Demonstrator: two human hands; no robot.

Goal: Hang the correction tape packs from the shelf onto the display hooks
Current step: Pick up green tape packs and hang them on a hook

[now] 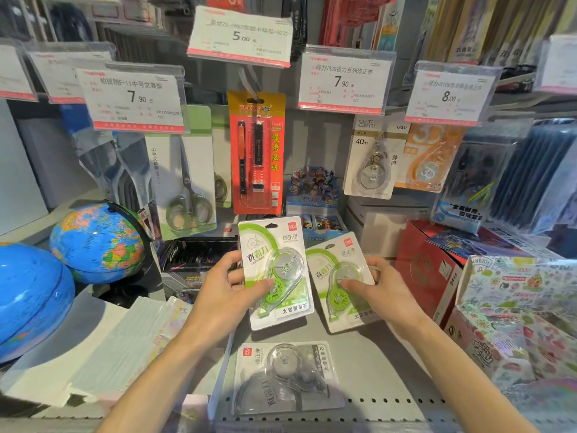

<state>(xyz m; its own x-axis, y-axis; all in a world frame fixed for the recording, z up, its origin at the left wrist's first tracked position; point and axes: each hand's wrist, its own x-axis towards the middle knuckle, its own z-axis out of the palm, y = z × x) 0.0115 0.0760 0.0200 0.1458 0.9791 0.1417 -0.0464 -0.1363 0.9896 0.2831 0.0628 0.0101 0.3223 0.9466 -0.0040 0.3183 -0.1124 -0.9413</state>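
Two green correction tape packs are held up at the centre of the frame, side by side and just apart. The left hand point(228, 285) pinches the left green pack point(274, 270) with the thumb across its blister front and fingers behind; this pack stands nearly upright. The right hand point(379, 287) grips the right green pack point(340, 282) the same way, and that one leans to the right. Below them, at lower centre, a grey correction tape pack point(284, 375) lies flat on the shelf point(390, 364), turned sideways.

Directly above the held packs hangs an orange pencil card point(256, 151) on a hook, and beside it to the left a scissors pack point(184, 179). At upper right two more correction tape cards point(373, 157) hang under a 7.90 price tag point(343, 79). Price tags stand in front of the hook ends across the upper frame.

At the left of the frame two globes point(96, 242) sit beside a stack of white paper packs point(125, 335). At the right a red carton point(427, 264) and a sticker box point(515, 307) crowd the shelf edge.
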